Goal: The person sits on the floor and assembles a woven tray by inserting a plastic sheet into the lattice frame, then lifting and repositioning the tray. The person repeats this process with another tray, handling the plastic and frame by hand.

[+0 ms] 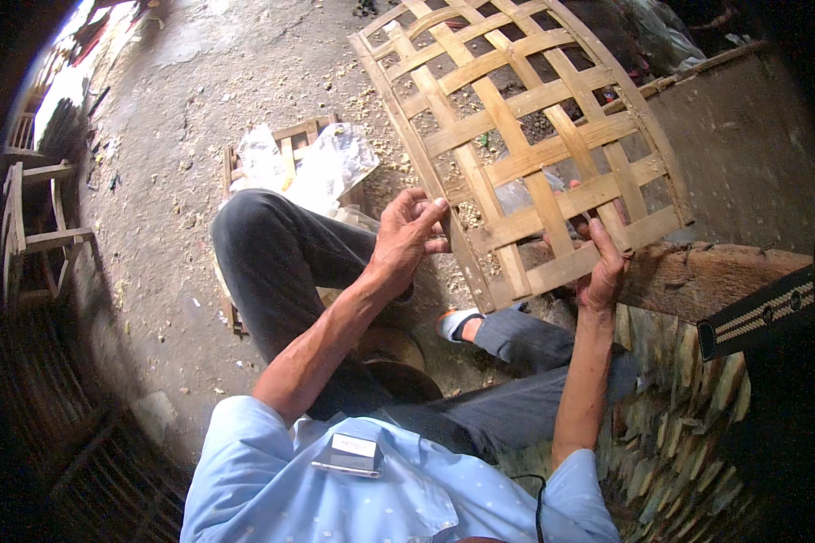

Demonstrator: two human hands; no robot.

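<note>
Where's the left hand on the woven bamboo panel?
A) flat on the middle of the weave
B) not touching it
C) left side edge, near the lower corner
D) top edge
C: the left hand has its grip pinched on the left side strip of the woven bamboo panel near the lower corner, while the right hand holds the bottom edge.

The floor [163, 190] is bare grey dirt with little wood chips all over it. A flat wooden frame [290, 136] lies on it. Crumpled clear plastic [321, 167] lies on the frame. Wooden chairs [36, 226] stand left of the frame.
</note>
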